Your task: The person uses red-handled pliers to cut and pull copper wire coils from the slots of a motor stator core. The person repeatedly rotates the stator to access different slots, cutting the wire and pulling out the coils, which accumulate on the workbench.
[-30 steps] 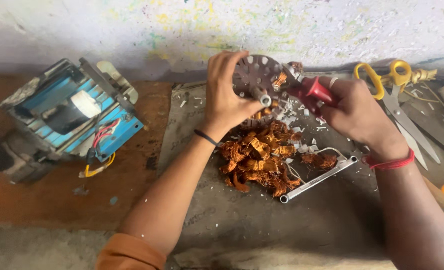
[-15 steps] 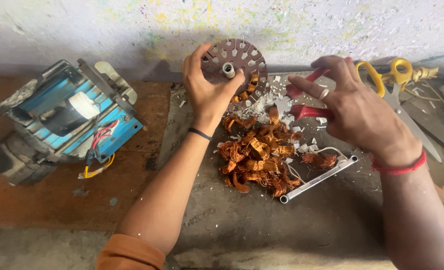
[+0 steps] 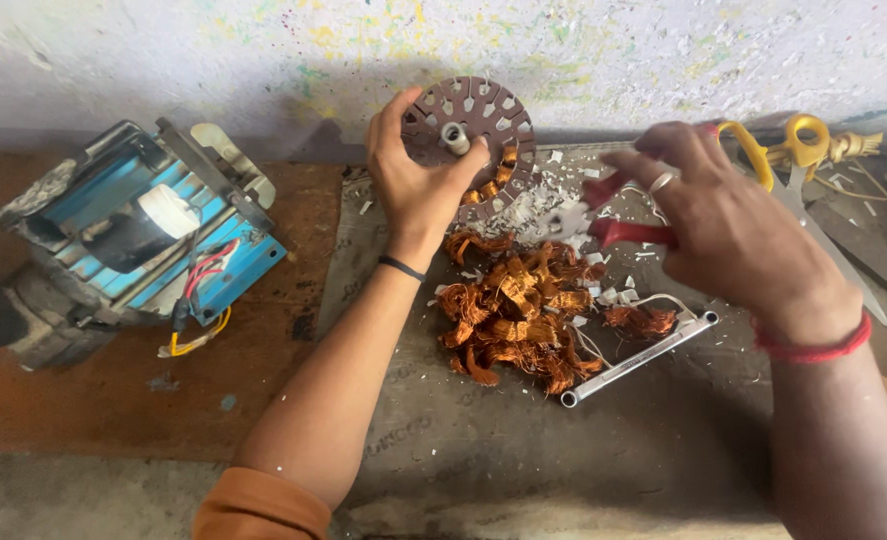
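Fingers of the left hand [image 3: 419,180] clamp the rim of a brown slotted metal rotor disc [image 3: 469,135], seemingly heavy, rigid and sharp-edged, above the workbench's far edge, while the right hand [image 3: 724,225] grips red-handled pliers [image 3: 614,215].

left forearm runs from six o'clock up toward twelve, wrist straight with a thin dark band, the left hand [image 3: 419,175] raised, fingers curled closed and thumb pointing to one o'clock. right forearm enters from five o'clock, a red band at the wrist; the right hand [image 3: 729,225] shows its back, fingers bent in a grip toward nine o'clock.
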